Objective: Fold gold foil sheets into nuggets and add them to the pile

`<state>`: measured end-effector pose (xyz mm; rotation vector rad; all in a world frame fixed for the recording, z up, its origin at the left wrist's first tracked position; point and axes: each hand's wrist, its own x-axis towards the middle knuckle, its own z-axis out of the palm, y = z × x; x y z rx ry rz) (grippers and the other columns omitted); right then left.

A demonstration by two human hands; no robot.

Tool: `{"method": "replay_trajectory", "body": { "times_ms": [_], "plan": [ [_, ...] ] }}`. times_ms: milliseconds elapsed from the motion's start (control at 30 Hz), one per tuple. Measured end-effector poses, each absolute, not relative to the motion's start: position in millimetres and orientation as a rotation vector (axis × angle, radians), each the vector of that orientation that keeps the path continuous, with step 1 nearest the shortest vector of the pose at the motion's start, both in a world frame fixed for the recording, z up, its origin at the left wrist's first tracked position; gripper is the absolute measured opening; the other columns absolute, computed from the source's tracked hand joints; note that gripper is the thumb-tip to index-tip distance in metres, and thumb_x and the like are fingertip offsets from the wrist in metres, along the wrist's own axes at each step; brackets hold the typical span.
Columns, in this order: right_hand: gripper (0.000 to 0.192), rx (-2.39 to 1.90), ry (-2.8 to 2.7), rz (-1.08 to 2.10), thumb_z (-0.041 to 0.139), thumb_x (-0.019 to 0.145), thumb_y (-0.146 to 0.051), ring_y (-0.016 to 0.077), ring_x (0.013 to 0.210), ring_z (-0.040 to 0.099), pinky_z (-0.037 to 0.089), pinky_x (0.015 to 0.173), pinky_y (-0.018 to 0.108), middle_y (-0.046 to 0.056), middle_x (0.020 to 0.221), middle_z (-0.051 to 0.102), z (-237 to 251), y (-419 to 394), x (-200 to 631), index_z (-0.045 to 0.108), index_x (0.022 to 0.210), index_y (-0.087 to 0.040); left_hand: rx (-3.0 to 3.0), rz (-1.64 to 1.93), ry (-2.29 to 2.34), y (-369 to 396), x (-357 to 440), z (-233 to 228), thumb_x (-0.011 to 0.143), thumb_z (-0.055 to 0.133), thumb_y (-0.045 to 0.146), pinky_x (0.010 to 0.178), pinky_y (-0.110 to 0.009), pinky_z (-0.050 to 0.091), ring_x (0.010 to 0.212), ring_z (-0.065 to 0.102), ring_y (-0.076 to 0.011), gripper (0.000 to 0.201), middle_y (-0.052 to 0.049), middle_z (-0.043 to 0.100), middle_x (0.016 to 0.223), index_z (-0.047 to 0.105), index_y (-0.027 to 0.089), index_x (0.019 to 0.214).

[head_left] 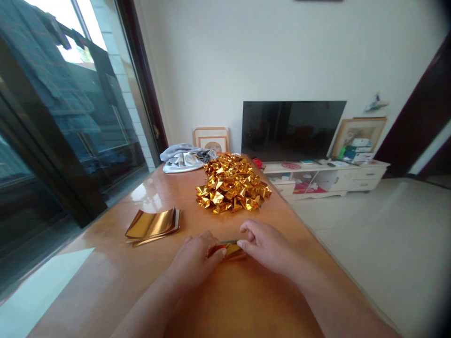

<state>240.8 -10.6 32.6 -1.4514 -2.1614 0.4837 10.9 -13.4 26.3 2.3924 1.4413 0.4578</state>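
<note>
Both forearms run off the bottom edge, so nothing above them shows. The left hand (195, 256) covers one end of a strip of gold foil (233, 251), and its fingertips are partly hidden behind the strip. The left grip is clamped on the foil, thumb in front and fingers behind. The right hand (266, 244) sets its thumb against the strip's other end, with the index finger bent above and a gap between the two; its remaining fingers are out of sight, so whether that grip is closed on the foil cannot be told. The strip lies between the hands, low over the surface (225, 305), and its folds are too blurred to make out.

A pale sheet (45, 286), cut off by the frame, lies on the glossy brown surface at near left. Beyond it, left of the hands and apart from them, sits a stack (151, 224) of flat gold sheets with curling edges. Straight ahead of the hands spreads a pile (232, 185) of folded gold pieces, the lower ones buried. Grey cloth (185, 158) is bunched behind it to the left.

Farther off, a glass door (116, 103) shows hanging laundry dimly; a dark TV (294, 131) stands on a white cabinet (362, 180), its small items indistinct, before a white wall (197, 61).
</note>
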Motion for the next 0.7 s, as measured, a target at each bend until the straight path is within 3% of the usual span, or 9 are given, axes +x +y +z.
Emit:
{"method": "replay_trajectory", "body": {
  "times_ms": [67, 200, 400, 533, 700],
  "plan": [
    [0.011, -1.400, -2.212, 0.386, 0.058, 0.091, -0.029, 0.0139, 0.079, 0.055, 0.035, 0.067, 0.025, 0.002, 0.091, 0.063, 40.8, -20.5, 235.3, 0.064, 0.093, -0.019, 2.389, 0.473, 1.444, -13.0, 11.6, 24.7, 0.095, 0.047, 0.043, 0.070, -0.026, 0.038, 0.080, 0.059, -0.0172, 0.033, -0.003, 0.063, 0.087, 0.067, 0.021, 0.081],
    [0.019, -1.376, -2.389, 0.350, 0.053, 0.094, -0.031, 0.0174, 0.085, 0.057, 0.039, 0.073, 0.028, 0.004, 0.093, 0.063, 45.5, -45.1, 221.4, 0.069, 0.090, -0.020, 2.350, 0.470, 1.489, -12.5, 12.9, 23.2, 0.095, 0.047, 0.041, 0.071, -0.027, 0.040, 0.082, 0.059, -0.0181, 0.032, -0.003, 0.064, 0.087, 0.069, 0.022, 0.083],
    [0.035, -1.401, -2.487, 0.255, 0.063, 0.088, -0.035, 0.0273, 0.111, 0.055, 0.040, 0.098, 0.040, 0.010, 0.120, 0.063, 31.1, -60.7, 211.3, 0.066, 0.119, -0.020, 2.335, 0.534, 1.491, -10.1, 12.6, 18.1, 0.088, 0.055, 0.029, 0.078, -0.029, 0.041, 0.093, 0.061, -0.0202, 0.019, -0.002, 0.068, 0.095, 0.070, 0.025, 0.098],
    [0.038, -1.460, -2.507, 0.245, 0.064, 0.087, -0.040, 0.0297, 0.110, 0.055, 0.042, 0.097, 0.044, 0.012, 0.118, 0.064, 27.8, -58.5, 211.0, 0.068, 0.118, -0.018, 2.297, 0.572, 1.518, -8.8, 11.9, 14.5, 0.085, 0.056, 0.024, 0.080, -0.030, 0.040, 0.096, 0.061, -0.0205, 0.021, -0.001, 0.069, 0.098, 0.066, 0.025, 0.103],
    [0.037, -1.508, -2.533, 0.257, 0.064, 0.087, -0.042, 0.0307, 0.106, 0.055, 0.043, 0.094, 0.046, 0.012, 0.111, 0.065, 31.2, -58.3, 209.1, 0.070, 0.113, -0.017, 2.289, 0.603, 1.543, -7.7, 13.0, 12.9, 0.085, 0.055, 0.022, 0.079, -0.031, 0.037, 0.092, 0.059, -0.0207, 0.012, -0.002, 0.068, 0.093, 0.063, 0.023, 0.094]
  ]
}}
